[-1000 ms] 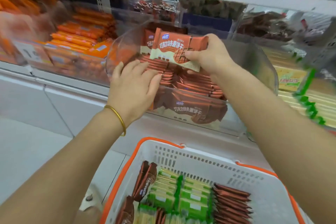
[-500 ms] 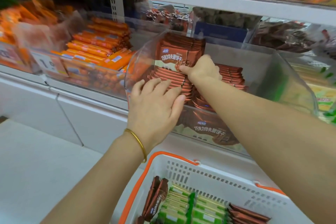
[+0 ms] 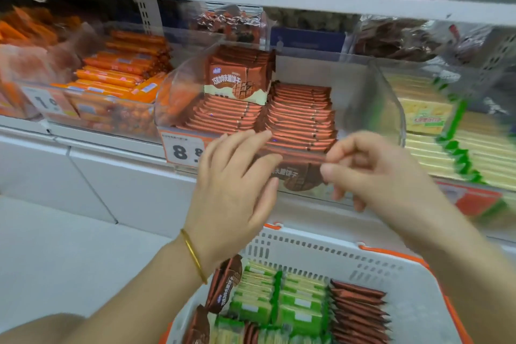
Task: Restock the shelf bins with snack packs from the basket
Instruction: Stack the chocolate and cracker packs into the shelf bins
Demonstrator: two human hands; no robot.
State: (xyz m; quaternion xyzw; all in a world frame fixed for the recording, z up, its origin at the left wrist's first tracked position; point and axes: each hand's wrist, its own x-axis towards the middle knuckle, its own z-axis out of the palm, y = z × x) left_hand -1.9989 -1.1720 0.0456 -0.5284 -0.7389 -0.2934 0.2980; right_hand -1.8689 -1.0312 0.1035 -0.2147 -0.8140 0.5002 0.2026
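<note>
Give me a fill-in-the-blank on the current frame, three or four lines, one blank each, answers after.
1. The brown packs in the clear bin lie stacked in ____ side-by-side rows.
2. The left hand has a gold ____ at its wrist.
3. The white basket has an ____ rim.
4. The green packs in the basket sit between groups of ____ packs.

Missing words: two; bangle; orange; brown

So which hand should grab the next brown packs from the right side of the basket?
Probably the right hand: it's empty and hangs on the same side as the brown packs along the basket's right edge. The left hand would have to cross over.
</note>
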